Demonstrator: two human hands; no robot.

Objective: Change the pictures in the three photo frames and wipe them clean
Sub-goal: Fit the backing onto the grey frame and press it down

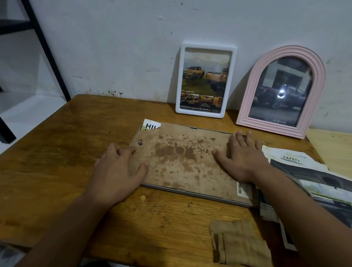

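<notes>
A silver-edged photo frame lies face down mid-table, its stained brown backing board upward. A printed picture peeks out under its far left corner. My left hand rests at the frame's left edge, fingers touching the board. My right hand presses flat on the board's right part, fingers spread. A white rectangular frame with a pickup-truck picture leans on the wall. To its right leans a pink arched frame holding a dark truck picture. A folded tan cloth lies near the front edge.
Loose car brochure pages spread over the table's right side, under my right forearm. The wooden table meets a paler table at the right. A black metal rack stands at the left against the wall.
</notes>
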